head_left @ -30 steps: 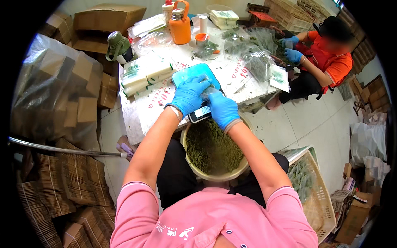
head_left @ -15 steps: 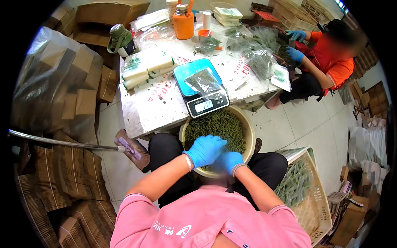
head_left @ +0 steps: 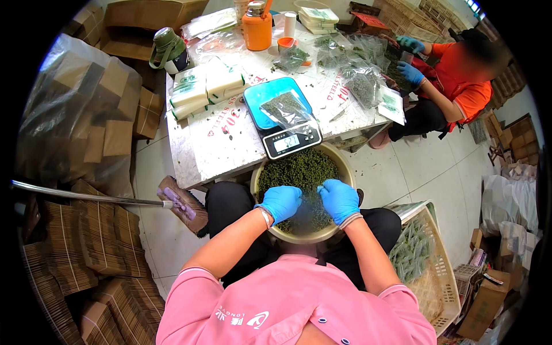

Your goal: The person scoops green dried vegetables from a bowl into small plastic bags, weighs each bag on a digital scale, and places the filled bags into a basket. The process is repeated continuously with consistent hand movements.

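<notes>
A cream basin [head_left: 349,172] full of small green peppercorns [head_left: 302,169] sits between my knees. Over it, my left hand [head_left: 282,204] and my right hand [head_left: 339,201], both in blue gloves, are a short way apart with fingers closed in. A blurred greyish patch lies between and below them, so I cannot make out what they hold. Just beyond the basin, a digital scale [head_left: 292,140] with a blue pan stands at the table edge. A clear bag of peppercorns [head_left: 286,108] lies on that pan.
The white table [head_left: 201,155] carries stacked flat bags [head_left: 207,86], filled bags [head_left: 362,86], an orange flask [head_left: 257,29] and a green-topped flask [head_left: 169,49]. A basket [head_left: 445,276] of filled bags stands right, a broom [head_left: 184,207] left. A co-worker [head_left: 460,86] sits far right.
My hands were close together, the left reaching across toward the right. Now they have drawn apart, the right one lifted farther up over the basin and the left one shifted slightly left.
</notes>
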The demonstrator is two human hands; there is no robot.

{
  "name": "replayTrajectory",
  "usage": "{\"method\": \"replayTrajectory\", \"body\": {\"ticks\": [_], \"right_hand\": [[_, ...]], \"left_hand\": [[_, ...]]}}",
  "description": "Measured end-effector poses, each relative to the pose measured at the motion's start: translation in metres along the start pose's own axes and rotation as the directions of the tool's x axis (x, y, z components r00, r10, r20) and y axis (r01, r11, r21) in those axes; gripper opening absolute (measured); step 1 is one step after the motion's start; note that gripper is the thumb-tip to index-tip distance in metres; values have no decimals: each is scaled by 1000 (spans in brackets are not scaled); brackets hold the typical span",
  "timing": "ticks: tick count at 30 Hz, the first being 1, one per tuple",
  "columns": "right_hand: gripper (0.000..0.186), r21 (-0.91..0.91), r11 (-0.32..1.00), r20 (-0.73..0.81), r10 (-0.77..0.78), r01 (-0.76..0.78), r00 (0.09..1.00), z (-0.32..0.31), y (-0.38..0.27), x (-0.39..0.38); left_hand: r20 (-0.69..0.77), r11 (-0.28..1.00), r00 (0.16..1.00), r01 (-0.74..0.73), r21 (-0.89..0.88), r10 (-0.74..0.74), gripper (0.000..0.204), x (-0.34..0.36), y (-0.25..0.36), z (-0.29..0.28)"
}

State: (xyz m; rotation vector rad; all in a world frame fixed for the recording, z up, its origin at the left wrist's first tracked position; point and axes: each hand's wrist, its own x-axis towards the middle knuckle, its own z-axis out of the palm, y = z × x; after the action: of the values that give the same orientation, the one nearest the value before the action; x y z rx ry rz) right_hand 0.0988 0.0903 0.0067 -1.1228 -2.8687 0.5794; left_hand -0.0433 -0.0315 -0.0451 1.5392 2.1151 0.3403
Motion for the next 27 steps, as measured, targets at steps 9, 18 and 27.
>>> {"method": "replayTrajectory", "body": {"ticks": [9,18,27], "right_hand": [[22,176,958,-307,-163,225,938,-36,-24,34],[11,-284,888,-136,-411,362,901,-131,-104,112],[64,461,867,265,-340,191,903,-168,-13,52]], "left_hand": [[-582,971,813,-161,-178,28,15,-17,-3,-69],[-811,967,573,-251,-31,123,76,11,7,-144],[-65,272,998,-67,-960,15,30,9,36,-40]]}}
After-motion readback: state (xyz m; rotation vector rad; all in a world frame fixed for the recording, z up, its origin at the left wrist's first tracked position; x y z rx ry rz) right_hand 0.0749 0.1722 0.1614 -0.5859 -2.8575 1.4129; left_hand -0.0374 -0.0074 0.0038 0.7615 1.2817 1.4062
